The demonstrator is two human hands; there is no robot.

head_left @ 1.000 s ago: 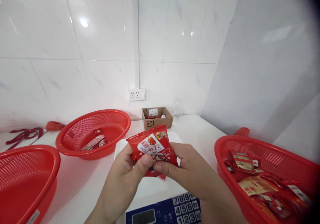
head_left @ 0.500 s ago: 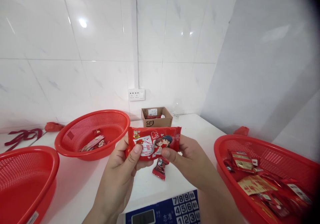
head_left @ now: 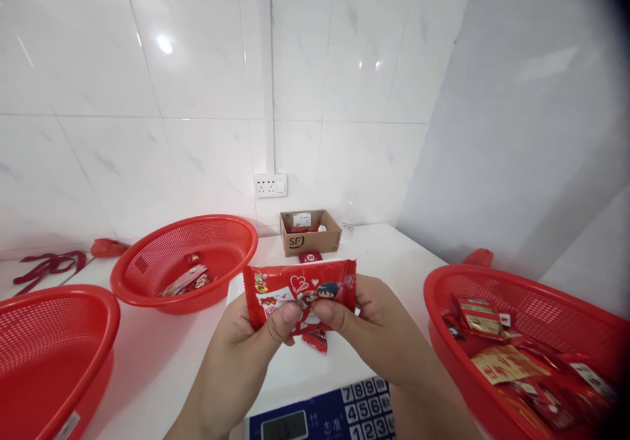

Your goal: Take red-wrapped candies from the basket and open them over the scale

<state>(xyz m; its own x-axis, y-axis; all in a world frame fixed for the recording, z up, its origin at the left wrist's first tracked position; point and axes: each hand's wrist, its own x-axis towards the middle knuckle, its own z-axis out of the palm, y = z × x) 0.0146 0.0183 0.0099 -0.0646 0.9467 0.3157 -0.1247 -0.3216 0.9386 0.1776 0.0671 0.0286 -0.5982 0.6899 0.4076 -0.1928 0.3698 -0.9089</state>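
A red candy packet (head_left: 305, 279) with white hearts and cartoon figures is held up between my two hands. My left hand (head_left: 246, 341) is closed on its left part, thumb pressed on the front. From the other side my right hand (head_left: 381, 322) grips it, that thumb close beside the left one. Behind and below the packet, a small dark red wrapped candy (head_left: 315, 340) lies partly hidden on the white platform of a weighing scale (head_left: 319, 417) with a blue keypad. Another small red wrapper (head_left: 310, 257) peeks out above the packet's top edge.
A red basket (head_left: 182, 299) with a few wrapped sweets stands at the back left, another red basket (head_left: 105, 335) at the near left. On the right, a red basket (head_left: 430, 296) holds several packets. A cardboard box (head_left: 315, 242) and dark red ribbon (head_left: 49, 266) lie farther back.
The packet has dropped slightly, and my left thumb has slid right across its front toward my right thumb. A small red wrapper now shows above the packet.
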